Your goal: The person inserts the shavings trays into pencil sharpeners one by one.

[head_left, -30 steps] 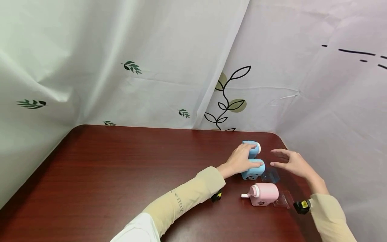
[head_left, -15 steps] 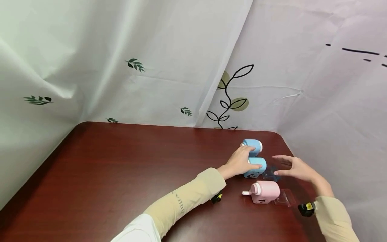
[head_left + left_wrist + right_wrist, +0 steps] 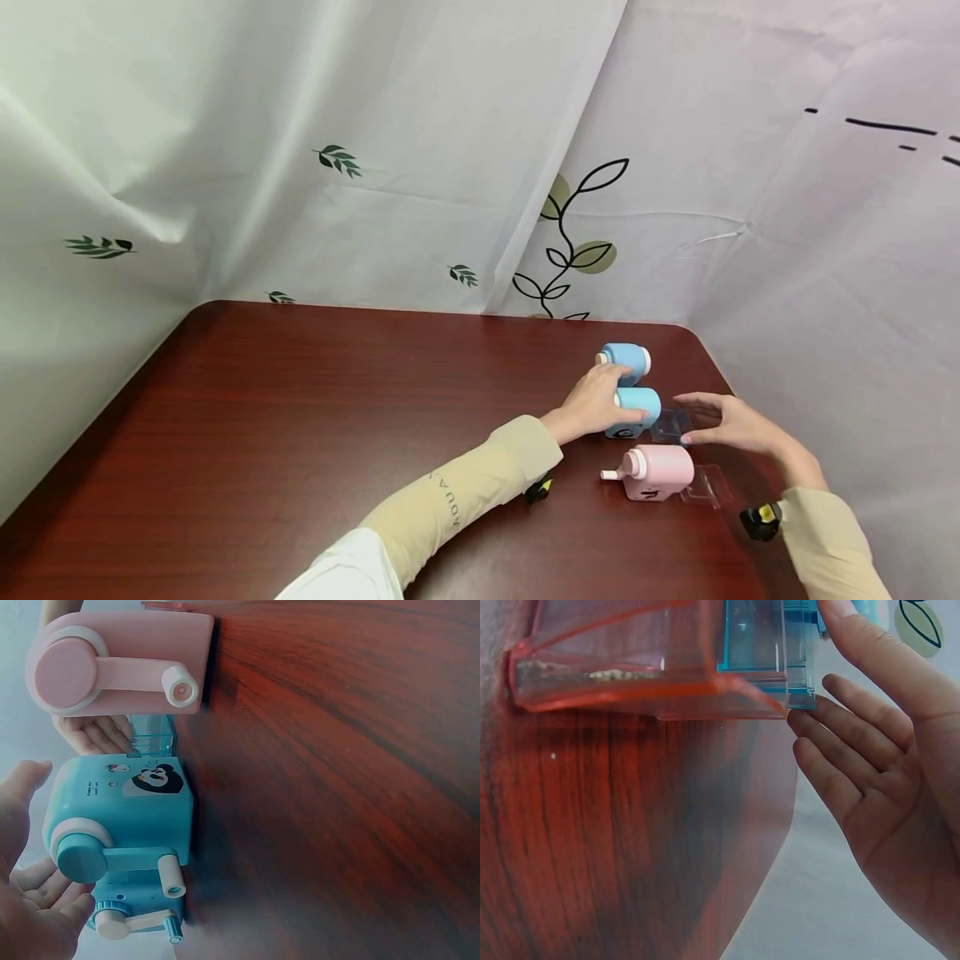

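Observation:
A light-blue hand-crank pencil sharpener [image 3: 640, 402] with a panda print [image 3: 159, 778] stands at the table's right side, its clear blue drawer [image 3: 670, 427] sticking out. My left hand [image 3: 596, 402] is over this sharpener, fingers reaching between it and a second blue sharpener [image 3: 627, 357] behind; in the left wrist view the thumb stands clear of its top. My right hand [image 3: 738, 427] is beside the blue drawer, thumb and fingers apart; in the right wrist view fingertips lie near the drawer's edge, contact unclear. A pink sharpener [image 3: 660, 472] stands nearer, its clear pink drawer [image 3: 705, 487] out.
The sharpeners stand on a dark red-brown wooden table [image 3: 337, 433]. A white leaf-patterned curtain [image 3: 405, 167] hangs behind and along the sides. Pale bits [image 3: 619, 674] lie in the pink drawer. The cranks of the sharpeners face left.
My right hand has moved slightly down and nearer the blue drawer. The left hand stays over the panda sharpener. The view has shifted a little.

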Demonstrator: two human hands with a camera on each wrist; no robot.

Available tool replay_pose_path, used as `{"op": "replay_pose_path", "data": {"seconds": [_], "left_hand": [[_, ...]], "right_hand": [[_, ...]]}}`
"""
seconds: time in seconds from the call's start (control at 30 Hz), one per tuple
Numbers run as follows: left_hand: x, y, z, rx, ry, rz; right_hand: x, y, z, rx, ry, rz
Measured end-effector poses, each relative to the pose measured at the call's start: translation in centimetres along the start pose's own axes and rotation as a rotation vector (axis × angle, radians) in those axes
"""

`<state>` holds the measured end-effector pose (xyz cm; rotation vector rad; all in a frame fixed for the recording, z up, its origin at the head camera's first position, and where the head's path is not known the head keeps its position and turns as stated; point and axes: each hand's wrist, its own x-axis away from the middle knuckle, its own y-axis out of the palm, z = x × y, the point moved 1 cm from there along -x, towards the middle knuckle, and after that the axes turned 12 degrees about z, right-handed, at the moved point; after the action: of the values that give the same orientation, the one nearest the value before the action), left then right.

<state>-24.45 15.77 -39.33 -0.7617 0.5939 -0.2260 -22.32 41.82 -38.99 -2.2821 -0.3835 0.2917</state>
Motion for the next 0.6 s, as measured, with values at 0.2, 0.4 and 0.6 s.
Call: {"op": "replay_pose_path", "data": {"seconds": [0.2,0.4,0.6], "left_hand": [[0.22,0.16,0.04,-0.002,-0.017,-0.019],[0.33,0.37,0.17,-0.019,-0.016,-0.023],[0.42,0.50,0.16,-0.033,-0.036,-0.029]], "right_hand": [[-0.04,0.32,0.43,-0.036,-0.060,-0.012],[-0.03,0.48,0.56,-0.006,-0.078,0.003],[0.07,0.46,0.78,-0.029,-0.108,0.008]]}}
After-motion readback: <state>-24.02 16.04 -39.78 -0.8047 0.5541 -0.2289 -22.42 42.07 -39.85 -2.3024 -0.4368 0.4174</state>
